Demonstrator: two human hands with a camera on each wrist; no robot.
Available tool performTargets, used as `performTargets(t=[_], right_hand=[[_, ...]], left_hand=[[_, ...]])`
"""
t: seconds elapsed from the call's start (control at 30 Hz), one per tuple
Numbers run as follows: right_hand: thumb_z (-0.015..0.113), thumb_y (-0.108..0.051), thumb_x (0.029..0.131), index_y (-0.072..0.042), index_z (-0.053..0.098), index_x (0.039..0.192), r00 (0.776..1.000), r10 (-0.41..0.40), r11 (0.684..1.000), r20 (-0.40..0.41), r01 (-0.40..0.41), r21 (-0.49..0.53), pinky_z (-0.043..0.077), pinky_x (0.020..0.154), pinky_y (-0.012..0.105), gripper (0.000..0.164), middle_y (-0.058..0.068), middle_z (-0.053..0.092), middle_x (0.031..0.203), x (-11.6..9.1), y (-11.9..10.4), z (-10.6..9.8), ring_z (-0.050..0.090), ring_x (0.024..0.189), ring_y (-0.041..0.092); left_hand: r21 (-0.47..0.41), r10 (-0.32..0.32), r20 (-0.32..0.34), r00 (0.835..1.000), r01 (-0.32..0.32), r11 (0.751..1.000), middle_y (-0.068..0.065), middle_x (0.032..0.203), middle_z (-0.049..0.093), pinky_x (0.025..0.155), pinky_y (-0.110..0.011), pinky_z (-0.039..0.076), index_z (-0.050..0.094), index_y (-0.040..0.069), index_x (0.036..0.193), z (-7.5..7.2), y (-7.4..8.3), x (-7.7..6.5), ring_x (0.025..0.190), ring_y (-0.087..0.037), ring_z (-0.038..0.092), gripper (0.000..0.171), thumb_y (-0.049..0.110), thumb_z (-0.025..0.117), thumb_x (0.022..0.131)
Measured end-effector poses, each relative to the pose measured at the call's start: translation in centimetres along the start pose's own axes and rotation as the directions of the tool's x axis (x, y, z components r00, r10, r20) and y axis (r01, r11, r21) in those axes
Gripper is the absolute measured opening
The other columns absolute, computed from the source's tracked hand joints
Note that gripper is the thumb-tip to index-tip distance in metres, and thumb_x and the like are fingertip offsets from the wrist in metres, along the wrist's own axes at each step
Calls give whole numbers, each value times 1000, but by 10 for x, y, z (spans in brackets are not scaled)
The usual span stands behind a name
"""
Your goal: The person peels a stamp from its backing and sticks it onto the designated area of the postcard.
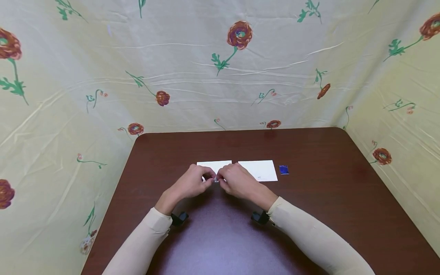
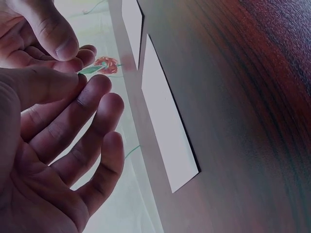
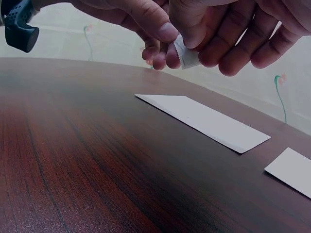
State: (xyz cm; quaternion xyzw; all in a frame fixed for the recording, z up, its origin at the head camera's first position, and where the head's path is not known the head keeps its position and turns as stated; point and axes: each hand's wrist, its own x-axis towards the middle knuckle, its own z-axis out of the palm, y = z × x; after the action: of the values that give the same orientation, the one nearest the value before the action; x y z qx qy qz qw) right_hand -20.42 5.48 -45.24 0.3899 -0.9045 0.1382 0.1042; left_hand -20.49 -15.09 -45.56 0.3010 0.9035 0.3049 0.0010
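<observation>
My left hand (image 1: 196, 179) and right hand (image 1: 237, 180) meet above the left white card (image 1: 214, 164). Between their thumbs and fingers they pinch a small sachet (image 3: 187, 54). In the right wrist view it looks whitish with a serrated edge; a greenish part of the sachet (image 2: 91, 70) shows in the left wrist view. Most of it is covered by fingertips. The left hand's other fingers (image 2: 92, 121) are spread and loosely bent. A second white card (image 1: 259, 170) lies to the right, with a small mark near its lower edge.
A small blue packet (image 1: 283, 170) lies right of the cards on the dark brown table (image 1: 213, 236). Flower-patterned sheeting (image 1: 192, 84) rises behind and beside the table. Each wrist carries a black device, such as the left one (image 1: 180, 219).
</observation>
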Motion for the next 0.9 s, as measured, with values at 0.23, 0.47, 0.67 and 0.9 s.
performTargets(t=[0.23, 0.47, 0.67, 0.9], right_hand=[[67, -16, 89, -16, 74, 91, 1000, -2, 1000, -2, 2, 3, 48, 70, 32, 7, -7, 71, 83, 0, -1, -1, 64, 77, 7], [69, -19, 90, -17, 74, 91, 1000, 10, 1000, 4, -10, 29, 47, 69, 31, 6, -8, 71, 84, 0, -1, 0, 62, 75, 6], [68, -24, 91, -19, 74, 89, 1000, 11, 1000, 1, -11, 19, 45, 68, 30, 8, -10, 70, 82, -1, 0, 2, 60, 73, 5], [66, -19, 90, -18, 72, 87, 1000, -11, 1000, -22, 10, -23, 47, 67, 31, 7, -9, 69, 79, -1, 0, 3, 62, 74, 6]], left_hand=[[25, -8, 12, 1000, 8, 1000, 2, 83, 75, 73, -30, 55, 76, 14, 91, -1, 0, 0, 75, -3, 64, 8, 11, 68, 90], [36, -18, 17, 1000, 17, 999, 5, 83, 74, 72, -25, 52, 75, 16, 90, -1, 1, 0, 75, -2, 63, 8, 12, 68, 91], [28, -4, 13, 1000, 3, 1000, 7, 83, 74, 73, -28, 54, 75, 17, 90, -1, 0, -1, 76, -3, 64, 7, 12, 70, 90], [30, -1, 24, 1000, 0, 1000, 8, 81, 72, 70, -24, 52, 75, 16, 90, 1, -1, 0, 74, -2, 62, 7, 13, 70, 90]])
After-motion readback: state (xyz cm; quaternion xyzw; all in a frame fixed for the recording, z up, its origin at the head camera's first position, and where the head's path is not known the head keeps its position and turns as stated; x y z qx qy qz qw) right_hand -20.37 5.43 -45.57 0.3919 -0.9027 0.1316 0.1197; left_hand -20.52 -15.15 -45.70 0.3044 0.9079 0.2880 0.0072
